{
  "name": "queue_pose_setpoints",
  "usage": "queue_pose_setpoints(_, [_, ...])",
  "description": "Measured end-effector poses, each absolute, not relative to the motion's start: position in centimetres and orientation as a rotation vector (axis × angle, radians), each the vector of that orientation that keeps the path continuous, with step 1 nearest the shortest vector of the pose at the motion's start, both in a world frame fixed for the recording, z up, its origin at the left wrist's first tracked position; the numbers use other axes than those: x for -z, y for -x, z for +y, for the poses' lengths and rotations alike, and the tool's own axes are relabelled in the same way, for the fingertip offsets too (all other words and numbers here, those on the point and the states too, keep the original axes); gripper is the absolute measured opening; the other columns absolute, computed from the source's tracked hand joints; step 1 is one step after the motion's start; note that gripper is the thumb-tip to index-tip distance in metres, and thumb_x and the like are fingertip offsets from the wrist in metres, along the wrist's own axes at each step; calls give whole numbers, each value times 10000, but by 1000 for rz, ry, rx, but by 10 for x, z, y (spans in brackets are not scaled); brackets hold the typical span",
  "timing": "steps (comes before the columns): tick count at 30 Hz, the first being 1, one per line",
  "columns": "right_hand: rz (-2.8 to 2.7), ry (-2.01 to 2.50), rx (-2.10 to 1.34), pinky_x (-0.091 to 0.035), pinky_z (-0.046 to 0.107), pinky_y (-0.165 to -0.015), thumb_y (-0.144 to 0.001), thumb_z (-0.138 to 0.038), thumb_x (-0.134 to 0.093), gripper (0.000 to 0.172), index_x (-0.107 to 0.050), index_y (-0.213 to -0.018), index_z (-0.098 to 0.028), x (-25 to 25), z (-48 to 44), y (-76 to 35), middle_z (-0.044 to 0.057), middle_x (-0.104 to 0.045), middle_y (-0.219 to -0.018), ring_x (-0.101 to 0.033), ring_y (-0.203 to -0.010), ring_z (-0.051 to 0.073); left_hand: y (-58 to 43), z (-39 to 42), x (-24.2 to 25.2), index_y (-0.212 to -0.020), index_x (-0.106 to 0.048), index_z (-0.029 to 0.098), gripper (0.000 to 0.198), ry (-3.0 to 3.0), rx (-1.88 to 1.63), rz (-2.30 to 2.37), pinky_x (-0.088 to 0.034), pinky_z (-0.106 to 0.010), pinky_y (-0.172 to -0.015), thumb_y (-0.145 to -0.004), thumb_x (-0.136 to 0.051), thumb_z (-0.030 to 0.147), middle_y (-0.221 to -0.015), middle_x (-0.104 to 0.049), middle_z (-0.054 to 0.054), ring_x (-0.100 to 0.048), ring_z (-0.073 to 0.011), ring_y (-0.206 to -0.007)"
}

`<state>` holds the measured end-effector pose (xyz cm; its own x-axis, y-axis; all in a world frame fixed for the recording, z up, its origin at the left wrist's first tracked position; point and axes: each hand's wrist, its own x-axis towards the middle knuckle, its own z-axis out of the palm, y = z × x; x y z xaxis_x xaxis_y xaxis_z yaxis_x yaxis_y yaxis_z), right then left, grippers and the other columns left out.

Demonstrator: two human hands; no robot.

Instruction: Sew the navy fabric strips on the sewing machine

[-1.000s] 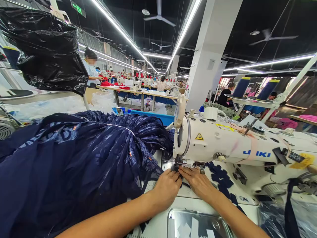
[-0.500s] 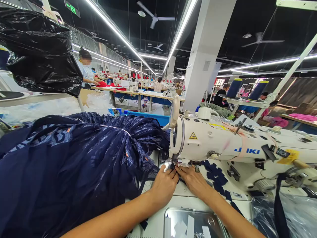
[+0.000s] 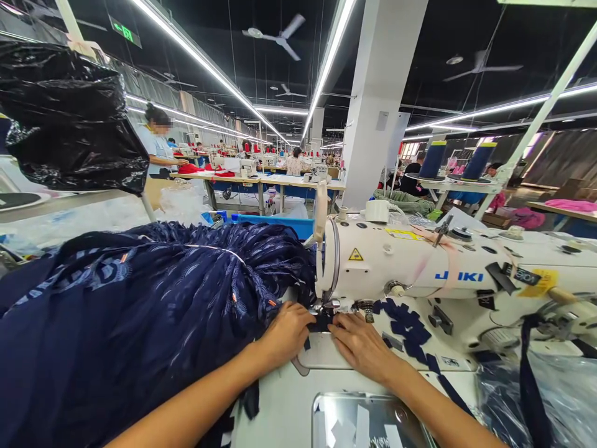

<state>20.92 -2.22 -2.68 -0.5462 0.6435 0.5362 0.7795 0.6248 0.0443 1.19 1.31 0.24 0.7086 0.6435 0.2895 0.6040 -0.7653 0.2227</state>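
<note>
A white sewing machine [image 3: 405, 255] stands across the bed in front of me. Beneath its presser foot [image 3: 325, 306] lies a dark navy fabric strip [image 3: 321, 323]. My left hand [image 3: 285, 333], fingers curled and closed, grips the strip's left side beside the large navy garment pile [image 3: 186, 317]. Close to the right of the foot, my right hand [image 3: 358, 341] has its fingers closed at the strip's other end, thumb and fingertips near the needle area. The exact grip of the right fingertips is partly hidden.
Small navy fabric pieces [image 3: 405, 326] lie on the machine bed to the right. A metal tray [image 3: 321, 404] with white labels is set near me. Clear plastic [image 3: 564, 386] lies at the right, thread cones [image 3: 433, 160] stand behind, and a co-worker [image 3: 156, 146] stands at the far left.
My left hand has moved left, away from the foot, and the navy strip now shows between my hands. My right hand stays near the foot. The camera view has shifted slightly.
</note>
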Motion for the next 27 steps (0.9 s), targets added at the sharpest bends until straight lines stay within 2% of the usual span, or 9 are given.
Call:
queue_pose_setpoints(4, [-2348,1127,283,-465,347,-701,-827,-127,-412,248,-630,-944,-144,28,-22,-210,86,-595,-878,-540,-801,202,-18,11,3,-966,-609,161,263,-2914,-589,966,-359,-349,-773,-777,-440,90,-841,-567,-54,-491,-201,-832])
queue_pose_setpoints(16, [-2307,1071,-36,-474,323,-745,-855,-144,-391,282,-625,-1000,-204,35,-18,-218,62,-594,-943,-533,-862,178,-16,5,10,-999,-607,188,335,-2950,-490,961,-381,-337,-756,-738,-464,34,-880,-516,-55,-438,-201,-854])
queue_pose_setpoints(22, [-2426,1020,174,-478,344,-737,-872,-144,-366,271,-601,-1004,-169,30,-20,-218,88,-573,-934,-514,-847,193,-16,-1,12,-1049,-578,157,395,-2961,-505,909,-373,-358,-809,-699,-460,16,-1062,-537,-71,-446,-217,-943])
queue_pose_setpoints(27, [-2426,1003,288,-486,336,-720,-870,-136,-372,241,-594,-962,-152,27,-23,-214,91,-566,-908,-512,-845,196,-15,-5,10,-1071,-557,136,373,-2969,-474,891,-354,-397,-835,-723,-458,42,-1113,-571,-69,-469,-232,-977])
